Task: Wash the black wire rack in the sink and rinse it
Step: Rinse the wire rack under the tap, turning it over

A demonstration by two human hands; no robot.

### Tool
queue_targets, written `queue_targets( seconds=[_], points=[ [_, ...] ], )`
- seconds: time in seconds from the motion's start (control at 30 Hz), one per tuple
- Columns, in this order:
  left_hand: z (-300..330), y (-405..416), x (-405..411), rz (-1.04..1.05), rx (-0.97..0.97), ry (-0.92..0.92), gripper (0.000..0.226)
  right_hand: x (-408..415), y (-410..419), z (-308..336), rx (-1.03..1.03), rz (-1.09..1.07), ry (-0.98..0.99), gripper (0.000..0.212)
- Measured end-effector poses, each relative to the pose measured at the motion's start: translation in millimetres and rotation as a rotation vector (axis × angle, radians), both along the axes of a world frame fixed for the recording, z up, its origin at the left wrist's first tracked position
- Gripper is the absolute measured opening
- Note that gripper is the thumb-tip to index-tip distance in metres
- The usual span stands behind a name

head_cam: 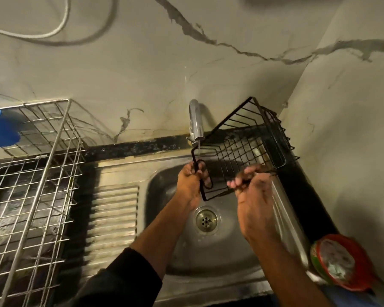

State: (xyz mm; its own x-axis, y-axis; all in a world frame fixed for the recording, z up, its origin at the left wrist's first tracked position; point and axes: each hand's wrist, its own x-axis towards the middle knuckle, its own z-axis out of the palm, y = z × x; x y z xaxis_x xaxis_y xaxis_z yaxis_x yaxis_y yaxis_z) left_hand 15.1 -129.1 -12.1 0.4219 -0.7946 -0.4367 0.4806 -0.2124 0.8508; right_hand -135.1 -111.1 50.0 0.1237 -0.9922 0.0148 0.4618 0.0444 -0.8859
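Gripping the near-left edge of the black wire rack [242, 149], the left hand [192, 183] had its fingers [205, 176] curled tight round the frame wire beside a looped hook. Just to its right, the right hand [253, 191] curled its own fingers over the rack's near rim; their tips were blurred, so the exact pinch was hard to make out. Both forearms rose from the bottom edge, the left in a dark sleeve [120, 282].

Below the hands lay the steel sink [164, 218] with its drain [206, 220]. The rack hung above the basin, clear of it, tilted, its long axis running from the fingers up and away to the right, toward the wall corner. Its far side blended into dark shadow. A thin stream from the tap [195, 120] fell on the rack's left corner, just beyond the left fingers.

Left of the hands stood a silver wire basket [38, 173] on the surface; a blue object [0, 129] was cut off. A red-rimmed tub [341, 262] sat near the right forearm.
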Motion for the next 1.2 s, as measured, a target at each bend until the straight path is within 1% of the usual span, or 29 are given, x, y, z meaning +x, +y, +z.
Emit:
queue_targets(
  seconds=[0.07, 0.1, 0.13, 0.17, 0.2, 0.27, 0.37, 0.43, 0.53, 0.63, 0.7, 0.8, 0.9, 0.97, 1.03, 1.1, 1.13, 1.2],
  points=[
    [0.5, -7.8, -1.2, 0.072, -0.021, 0.014, 0.028, -3.1, -1.8, -3.6, -0.131, -0.032, 0.254, 0.018],
    [0.3, -10.6, -2.5, 0.101, -0.034, 0.025, 0.028, -5.0, -2.8, -5.7, -0.162, -0.047, 0.316, 0.018],
    [-0.5, -12.4, -4.6, 0.130, -0.042, 0.032, 0.027, -6.6, -3.5, -6.2, -0.138, -0.067, 0.329, 0.021],
    [-2.2, -13.2, -7.1, 0.161, -0.042, 0.029, 0.026, -6.6, -3.1, -4.9, -0.075, -0.099, 0.299, 0.024],
    [-3.5, -14.1, -10.5, 0.197, -0.044, 0.024, 0.026, -6.0, -2.4, -3.4, 0.006, -0.134, 0.228, 0.026],
    [-3.4, -18.3, -17.2, 0.273, -0.058, 0.013, 0.033, -4.5, -1.1, 0.5, 0.155, -0.163, 0.075, 0.034],
    [1.6, -26.4, -21.4, 0.419, -0.086, 0.059, 0.042, -7.1, -5.8, 3.9, 0.296, -0.139, -0.007, 0.046],
    [3.4, -26.6, -20.2, 0.470, -0.092, 0.066, 0.043, -9.2, -11.3, 3.8, 0.370, -0.108, -0.034, 0.046],
    [2.1, -22.9, -19.6, 0.475, -0.084, 0.030, 0.042, -12.5, -14.5, 5.5, 0.448, -0.094, -0.098, 0.046],
    [-1.0, -21.2, -19.2, 0.481, -0.051, -0.006, 0.037, -12.0, -13.2, 11.3, 0.514, -0.104, -0.185, 0.039],
    [-1.6, -22.2, -21.8, 0.504, -0.036, -0.004, 0.038, -10.0, -10.3, 15.5, 0.534, -0.139, -0.238, 0.036],
    [-3.3, -27.4, -29.6, 0.527, 0.026, -0.040, 0.041, -5.8, -4.5, 18.7, 0.495, -0.193, -0.246, 0.037],
    [-2.7, -29.0, -37.2, 0.557, 0.040, -0.047, 0.046, -9.3, -8.0, 18.1, 0.433, -0.294, -0.231, 0.035],
    [-4.7, -28.1, -40.2, 0.566, 0.035, -0.047, 0.049, -13.1, -12.2, 18.9, 0.415, -0.299, -0.180, 0.025],
    [-4.0, -26.4, -39.8, 0.545, 0.015, -0.054, 0.052, -13.7, -14.2, 18.4, 0.396, -0.290, -0.075, 0.016],
    [-2.4, -24.7, -37.1, 0.517, 0.005, -0.085, 0.051, -14.0, -15.7, 14.9, 0.428, -0.314, -0.003, 0.026],
    [-1.7, -23.9, -35.5, 0.500, 0.004, -0.114, 0.050, -15.7, -16.9, 14.2, 0.471, -0.315, -0.008, 0.031],
    [0.6, -22.2, -32.0, 0.460, -0.011, -0.168, 0.048, -22.3, -21.6, 14.0, 0.565, -0.298, -0.033, 0.033]
  ],
)
